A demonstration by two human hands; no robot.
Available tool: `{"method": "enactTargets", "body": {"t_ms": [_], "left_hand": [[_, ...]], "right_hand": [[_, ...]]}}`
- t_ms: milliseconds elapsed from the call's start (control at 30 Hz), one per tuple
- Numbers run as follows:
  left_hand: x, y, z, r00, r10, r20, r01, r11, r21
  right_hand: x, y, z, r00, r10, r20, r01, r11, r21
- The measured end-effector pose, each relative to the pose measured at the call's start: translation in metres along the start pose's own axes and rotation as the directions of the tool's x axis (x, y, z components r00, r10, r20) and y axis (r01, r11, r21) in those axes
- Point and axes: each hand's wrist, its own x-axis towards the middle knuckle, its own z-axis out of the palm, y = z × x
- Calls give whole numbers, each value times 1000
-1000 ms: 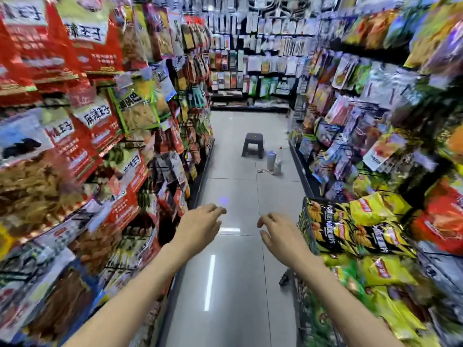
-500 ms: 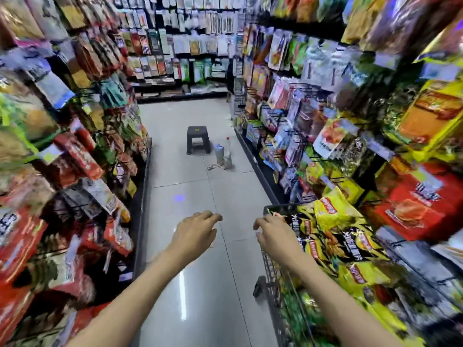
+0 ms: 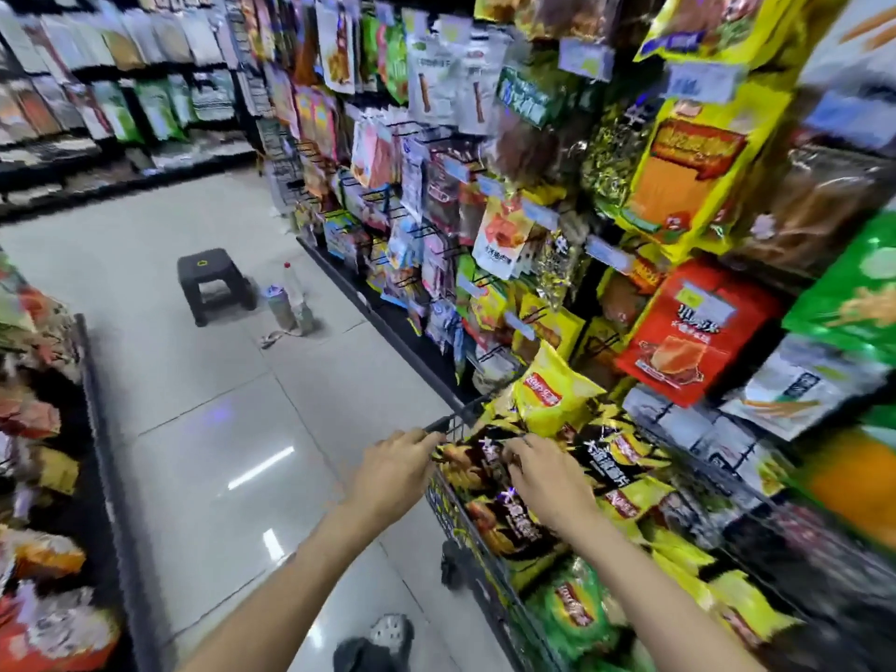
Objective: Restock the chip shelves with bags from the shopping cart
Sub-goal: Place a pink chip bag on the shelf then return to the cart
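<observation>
A wire shopping cart (image 3: 453,514) stands at the lower right of the frame, heaped with chip bags. On top of the heap lies a black and yellow bag (image 3: 477,465), and behind it a bright yellow bag (image 3: 550,397) leans upward toward the shelves. More yellow, black and green bags (image 3: 577,608) fill the cart toward the bottom edge.

The right hand (image 3: 545,475) reaches into the cart from the lower right; its fingers (image 3: 516,446) are curled down onto the top of the black and yellow bag, touching it, though whether they pinch it cannot be told. The left hand (image 3: 395,470) comes in from the lower centre; its fingers (image 3: 417,436) are bent and close together at the cart's front corner, by the rim. Whether they grip the rim or the bag's edge cannot be told.

Just beyond the cart, filling the right side of the frame, stand shelves (image 3: 625,196) hung thick with snack packets in red, yellow, green and white. Another rack of packets (image 3: 39,429) runs down the left edge. Between them lies a pale tiled floor (image 3: 203,429). In the middle left, well apart from the cart, sits a small black stool (image 3: 211,281), with two bottles (image 3: 291,303) just beside it on the floor. A shoe (image 3: 388,632) shows at the bottom centre.
</observation>
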Motion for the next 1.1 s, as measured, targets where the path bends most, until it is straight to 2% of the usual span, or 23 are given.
{"method": "enactTargets", "body": {"t_ms": [133,267,367,600,700,833,1000,1100], "left_hand": [[47,7,31,981,158,109,-154,987,-44],[85,13,55,917,335,217,-326,942,-78],[106,15,70,853,432,294,-429,900,-78],[121,5,131,737,423,527,-424,897,-127],[124,2,151,672,388,630,-421,901,-105],[132,1,171,610,329,721,-403,912,-75],[132,10,186,597,271,755,-356,933,-54],[131,19,191,599,240,764,-321,946,-46]], "right_hand": [[-13,34,5,970,241,39,-242,970,22],[-27,48,14,879,475,45,-477,873,101],[-37,46,27,784,617,65,-620,774,129],[-72,13,86,551,767,327,-834,502,228],[-76,13,111,480,790,383,-870,371,325],[-64,27,136,427,757,495,-845,140,516],[-38,40,144,435,626,647,-714,-199,672],[-29,45,150,408,647,645,-655,-285,700]]}}
